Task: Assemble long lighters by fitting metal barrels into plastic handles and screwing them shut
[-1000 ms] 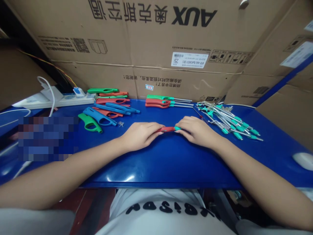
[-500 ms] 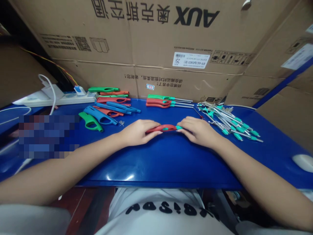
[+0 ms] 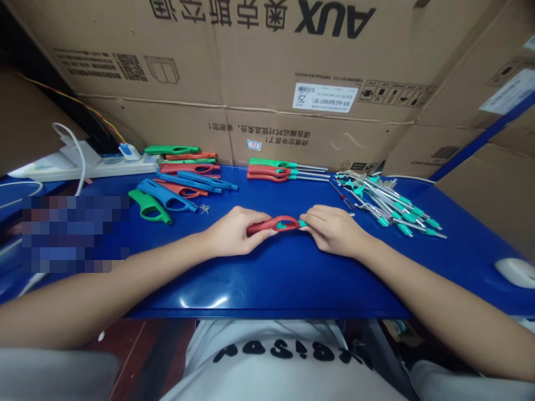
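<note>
One red lighter (image 3: 262, 227), over the middle of the blue table (image 3: 267, 278): left hand (image 3: 237, 231) clasped round its handle, right hand (image 3: 336, 231) pinching the teal-collared end, fingers partly hiding the rod. At left, loose coloured handles (image 3: 155, 191) before a power strip (image 3: 142, 166), small metal pieces (image 3: 204, 209) beside them; behind, several rod-fitted lighters (image 3: 267, 172) against a cardboard carton (image 3: 251, 72) closing off the rear. At right, a heap of rods (image 3: 396, 206), a screwdriver (image 3: 347, 201) just behind the right hand, and a white mouse (image 3: 517, 272).
</note>
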A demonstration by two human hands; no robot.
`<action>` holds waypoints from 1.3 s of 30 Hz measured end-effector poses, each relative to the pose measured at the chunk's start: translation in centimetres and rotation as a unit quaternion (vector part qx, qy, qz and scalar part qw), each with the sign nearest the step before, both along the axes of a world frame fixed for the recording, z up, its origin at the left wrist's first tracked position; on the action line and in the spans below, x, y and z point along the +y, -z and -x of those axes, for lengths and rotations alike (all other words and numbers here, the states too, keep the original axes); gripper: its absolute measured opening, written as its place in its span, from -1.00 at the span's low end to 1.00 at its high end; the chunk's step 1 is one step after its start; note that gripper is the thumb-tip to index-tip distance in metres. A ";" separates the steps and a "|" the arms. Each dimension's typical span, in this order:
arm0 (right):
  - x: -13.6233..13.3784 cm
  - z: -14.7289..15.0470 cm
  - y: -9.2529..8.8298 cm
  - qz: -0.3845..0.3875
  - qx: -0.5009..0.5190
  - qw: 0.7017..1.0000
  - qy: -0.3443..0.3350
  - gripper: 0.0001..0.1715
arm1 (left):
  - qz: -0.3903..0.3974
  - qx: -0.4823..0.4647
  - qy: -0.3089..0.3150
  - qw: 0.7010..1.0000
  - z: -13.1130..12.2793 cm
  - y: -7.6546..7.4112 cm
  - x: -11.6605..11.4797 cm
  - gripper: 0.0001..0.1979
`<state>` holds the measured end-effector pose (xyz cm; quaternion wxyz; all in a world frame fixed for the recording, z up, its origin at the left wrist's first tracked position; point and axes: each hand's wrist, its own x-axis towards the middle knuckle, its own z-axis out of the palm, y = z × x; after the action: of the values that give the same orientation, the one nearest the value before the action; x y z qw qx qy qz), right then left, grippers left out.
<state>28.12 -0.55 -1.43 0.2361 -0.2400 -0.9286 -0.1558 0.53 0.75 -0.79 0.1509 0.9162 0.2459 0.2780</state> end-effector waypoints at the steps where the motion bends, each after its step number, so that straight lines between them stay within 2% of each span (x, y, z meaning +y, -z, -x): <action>1: 0.0 0.0 0.0 0.004 0.000 1.000 -0.001 -0.76 | -0.009 0.002 0.000 1.000 0.0 0.0 -0.1 -0.74; 15: -0.7 0.2 -0.2 0.000 0.004 1.000 -0.011 -0.74 | -0.141 0.034 -0.008 0.989 0.1 -0.1 -1.3 -0.72; 21: -0.8 0.2 0.0 0.028 0.011 0.999 -0.019 -0.76 | -0.241 0.061 -0.017 0.968 0.1 0.0 -1.7 -0.71; 27: -1.0 0.6 0.3 0.104 0.032 0.994 -0.020 -0.79 | -0.335 0.111 -0.002 0.936 0.2 -0.6 -1.9 -0.71; 31: -1.1 0.8 0.4 0.123 0.036 0.992 -0.018 -0.81 | -0.296 0.110 0.012 0.949 0.3 -0.7 -1.6 -0.71; 35: -1.0 0.6 0.3 0.077 0.031 0.996 -0.010 -0.76 | -0.150 0.049 -0.010 0.987 0.1 -0.8 -1.6 -0.72; 39: -1.1 0.3 -0.1 0.035 0.005 0.999 -0.006 -0.73 | -0.038 -0.011 -0.026 0.999 -0.2 -1.0 -1.6 -0.70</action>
<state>27.78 -1.62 -1.35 0.2330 -0.2435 -0.9338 -0.1203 0.78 -0.81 0.25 0.1108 0.9115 0.2575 0.3010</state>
